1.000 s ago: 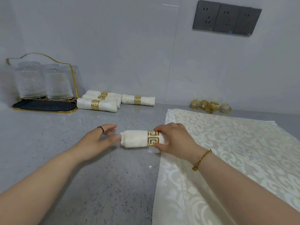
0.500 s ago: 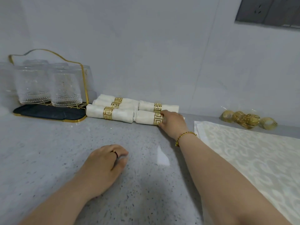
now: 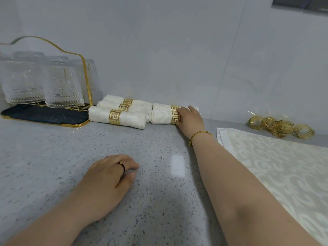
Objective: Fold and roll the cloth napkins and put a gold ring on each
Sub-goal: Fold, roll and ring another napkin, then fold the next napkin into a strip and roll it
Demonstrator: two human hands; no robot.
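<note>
Several rolled white napkins with gold rings lie against the wall. My right hand [image 3: 190, 119] grips the right end of the front right roll [image 3: 160, 117], next to its gold ring [image 3: 175, 117]. Another ringed roll [image 3: 160, 106] lies just behind it. Three more rolls [image 3: 124, 118] are stacked to the left. My left hand [image 3: 110, 176] rests on the grey counter [image 3: 53, 166] with fingers loosely curled, holding nothing. A flat patterned cloth napkin [image 3: 284, 167] is spread on the right. Loose gold rings [image 3: 280, 127] lie in a pile by the wall.
A gold wire rack [image 3: 85, 71] with upturned clear glasses [image 3: 62, 86] stands on a dark tray [image 3: 44, 116] at the back left. The tiled wall runs right behind the rolls.
My right hand carried the ringed roll from the middle of the counter to the back and set it beside the other rolls. My left hand let go and dropped onto the counter.
</note>
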